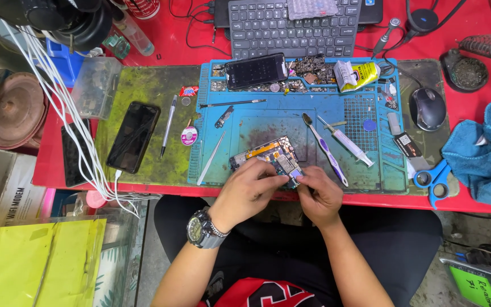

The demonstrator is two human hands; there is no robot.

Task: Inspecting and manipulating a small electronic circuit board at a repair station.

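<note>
**Two hands on an opened phone at a crowded repair bench**

An opened phone (268,158), its circuit boards showing, is lying at the near edge of a blue work mat (268,122). The left hand (246,190), with a wristwatch (202,229) on its wrist, is curling its fingers over the phone's near side and gripping it. The right hand (319,192) is pinching at the phone's lower right corner; what its fingertips are holding is too small to tell.

The mat is sitting on a red table (171,34), beside a stained green mat (146,91) where a black phone (133,136) and a pen (169,125) are lying. On the blue mat, another dark phone (256,70) is resting near the far edge, a toothbrush (325,149) and a syringe (346,141) just right of the opened phone, tweezers (211,158) to its left. A keyboard (294,25) is standing beyond the mat, a mouse (427,108) and blue-handled scissors (432,179) to the right, a blue cloth (487,153) at the table's right end. White cables (66,113) are trailing over the left edge.
</note>
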